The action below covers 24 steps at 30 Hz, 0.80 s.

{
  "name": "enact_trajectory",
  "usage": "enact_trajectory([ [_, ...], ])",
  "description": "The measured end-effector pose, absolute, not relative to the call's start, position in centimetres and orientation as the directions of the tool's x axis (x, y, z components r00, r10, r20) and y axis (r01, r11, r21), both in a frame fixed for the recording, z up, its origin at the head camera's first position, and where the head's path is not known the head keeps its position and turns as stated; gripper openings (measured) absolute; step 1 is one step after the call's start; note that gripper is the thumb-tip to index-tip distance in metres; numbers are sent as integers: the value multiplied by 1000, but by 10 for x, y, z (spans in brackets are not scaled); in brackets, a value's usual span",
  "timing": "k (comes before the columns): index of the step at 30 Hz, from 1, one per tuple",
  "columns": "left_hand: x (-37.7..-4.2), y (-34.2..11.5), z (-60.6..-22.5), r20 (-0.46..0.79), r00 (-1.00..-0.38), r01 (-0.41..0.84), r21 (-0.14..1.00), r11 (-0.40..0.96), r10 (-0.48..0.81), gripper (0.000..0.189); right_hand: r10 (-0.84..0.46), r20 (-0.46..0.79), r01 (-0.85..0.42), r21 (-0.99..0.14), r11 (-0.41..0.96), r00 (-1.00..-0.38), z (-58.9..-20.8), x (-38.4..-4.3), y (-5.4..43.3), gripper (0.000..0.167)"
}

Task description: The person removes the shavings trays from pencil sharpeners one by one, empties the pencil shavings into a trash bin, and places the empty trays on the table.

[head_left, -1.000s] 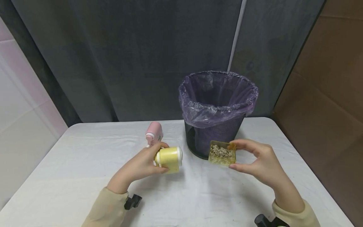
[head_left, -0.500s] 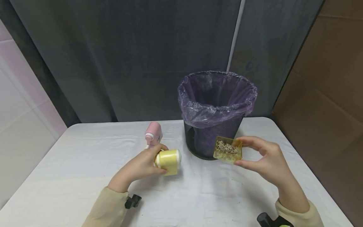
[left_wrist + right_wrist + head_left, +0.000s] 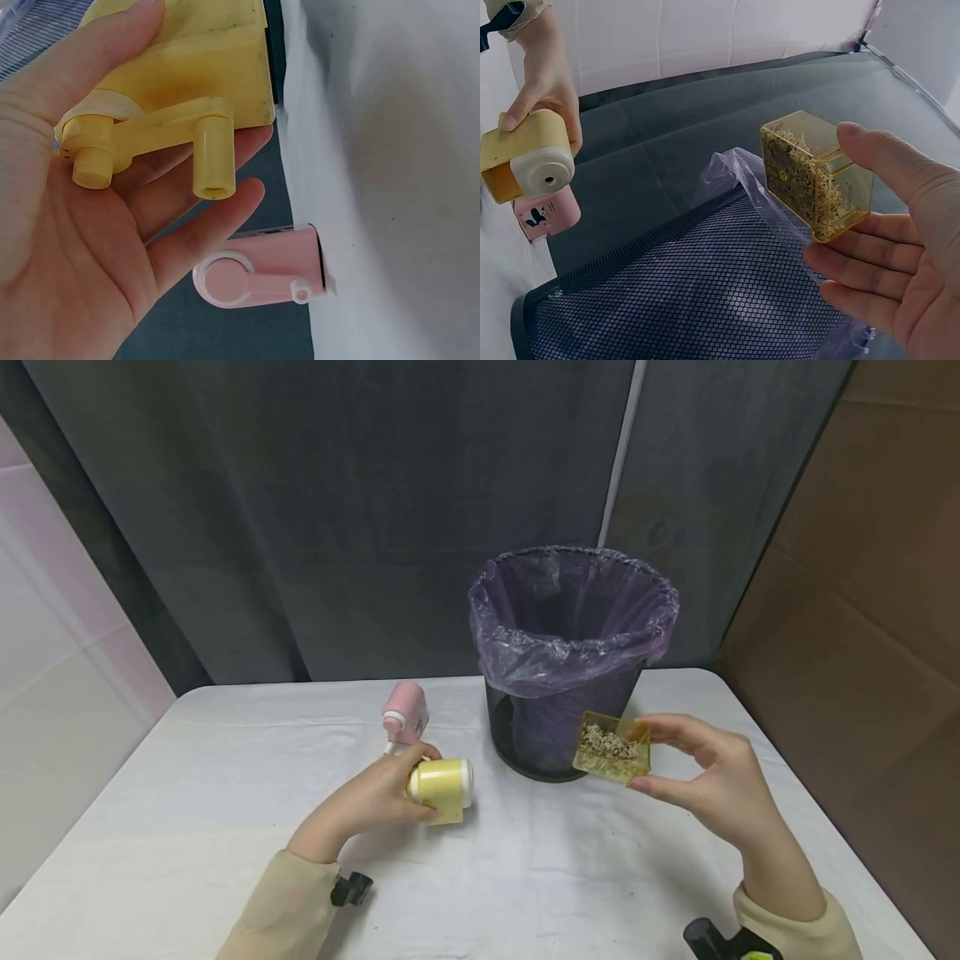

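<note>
White tablecloth [image 3: 547, 877], dark curtain [image 3: 375, 527] behind; left hand [image 3: 371, 797] grips yellow sharpener [image 3: 442, 783], right hand [image 3: 712, 777] pinches shavings tray [image 3: 609, 768].

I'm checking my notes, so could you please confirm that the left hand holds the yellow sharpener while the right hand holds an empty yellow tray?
Not quite: the yellow tray is not empty; the head view shows shavings in it. The left hand does hold the yellow sharpener, and the right hand the yellow tray.

Apparently a screened-off booth: grey curtain [image 3: 360, 527], brown sheeting [image 3: 862, 568] and pale panel [image 3: 67, 602] behind and beside a white-clothed table [image 3: 187, 785].
</note>
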<state>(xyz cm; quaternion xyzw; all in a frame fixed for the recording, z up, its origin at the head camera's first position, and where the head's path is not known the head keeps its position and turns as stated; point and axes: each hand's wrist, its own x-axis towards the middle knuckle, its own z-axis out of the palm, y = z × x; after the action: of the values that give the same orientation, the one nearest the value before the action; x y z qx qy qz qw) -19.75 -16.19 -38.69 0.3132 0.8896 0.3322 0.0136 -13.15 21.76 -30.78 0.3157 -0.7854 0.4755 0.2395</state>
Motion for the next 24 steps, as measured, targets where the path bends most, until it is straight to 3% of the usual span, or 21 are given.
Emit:
enact_trajectory([
  [24, -205, -167, -403, 133, -803, 521, 630, 576, 581, 62, -240, 698, -732, -588, 344, -674, -306, -130, 225, 64],
])
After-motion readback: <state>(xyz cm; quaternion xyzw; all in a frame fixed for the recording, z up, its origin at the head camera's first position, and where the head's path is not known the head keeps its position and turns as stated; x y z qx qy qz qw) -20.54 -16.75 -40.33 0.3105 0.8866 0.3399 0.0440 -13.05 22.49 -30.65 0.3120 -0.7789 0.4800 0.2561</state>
